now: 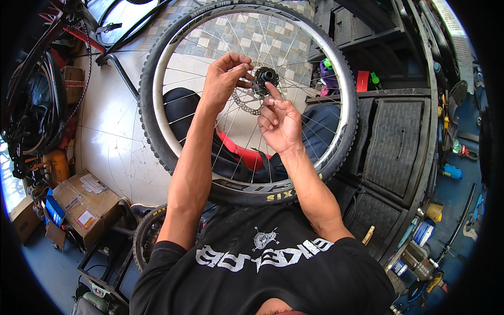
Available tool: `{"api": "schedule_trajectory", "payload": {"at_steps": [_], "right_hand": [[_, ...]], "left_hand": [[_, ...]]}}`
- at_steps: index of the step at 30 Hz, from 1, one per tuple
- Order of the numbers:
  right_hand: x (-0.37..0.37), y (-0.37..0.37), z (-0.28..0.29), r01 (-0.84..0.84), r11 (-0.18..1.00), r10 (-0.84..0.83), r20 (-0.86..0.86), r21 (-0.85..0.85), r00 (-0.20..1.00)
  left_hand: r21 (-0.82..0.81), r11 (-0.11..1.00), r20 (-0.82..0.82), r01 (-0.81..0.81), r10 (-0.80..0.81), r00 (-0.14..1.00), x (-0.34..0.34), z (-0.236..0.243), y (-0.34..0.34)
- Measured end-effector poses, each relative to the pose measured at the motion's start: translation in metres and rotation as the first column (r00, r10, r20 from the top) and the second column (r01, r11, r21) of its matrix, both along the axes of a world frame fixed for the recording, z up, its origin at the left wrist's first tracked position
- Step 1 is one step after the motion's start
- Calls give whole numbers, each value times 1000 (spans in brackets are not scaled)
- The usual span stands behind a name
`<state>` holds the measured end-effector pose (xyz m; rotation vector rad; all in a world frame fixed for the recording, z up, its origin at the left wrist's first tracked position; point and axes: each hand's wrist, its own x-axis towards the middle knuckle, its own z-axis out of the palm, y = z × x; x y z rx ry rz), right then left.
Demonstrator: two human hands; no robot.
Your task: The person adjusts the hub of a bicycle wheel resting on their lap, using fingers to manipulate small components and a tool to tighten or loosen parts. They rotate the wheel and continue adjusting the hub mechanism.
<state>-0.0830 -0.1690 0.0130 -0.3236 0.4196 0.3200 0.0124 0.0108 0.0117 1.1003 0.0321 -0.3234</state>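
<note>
A bicycle wheel (154, 86) with a knobby black tyre and silver-black rim rests across my lap. Its black hub (266, 74) sits near the centre, with a perforated disc rotor (247, 101) partly visible below it. Just left of the hub, my left hand (226, 79) is closed, thumb and forefinger brought together; whatever is between them is too small to make out. My right hand (282, 119) is palm up, its index finger stretched to touch the hub's lower edge. The other right fingers curl loosely, with nothing visible in them.
Black drawers (396, 136) stand close on the right, beside a bench strewn with tools. A bicycle frame (89, 34) is at the far left. Cardboard boxes (84, 205) and another tyre (140, 239) lie at the lower left.
</note>
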Motion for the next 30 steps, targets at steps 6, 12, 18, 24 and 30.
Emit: {"api": "schedule_trajectory", "payload": {"at_steps": [6, 12, 18, 24, 30], "right_hand": [[-4, 0, -1, 17, 1000, -17, 13, -9, 1000], [-7, -3, 1, 22, 999, -21, 32, -39, 999], [-6, -15, 10, -30, 818, 135, 142, -574, 981], [-3, -26, 21, 341, -564, 633, -129, -752, 763], [6, -25, 26, 425, -620, 686, -193, -659, 702]], "left_hand": [[6, 1000, -2, 3, -3, 1000, 0, -1, 0], [-32, 999, -56, 9, -11, 998, 0, -2, -1], [-200, 980, -206, 22, -64, 976, -1, 1, 0], [-15, 997, -255, 79, -80, 964, -1, 2, -2], [403, 915, -67, 25, 2, 998, -4, -2, -12]]}}
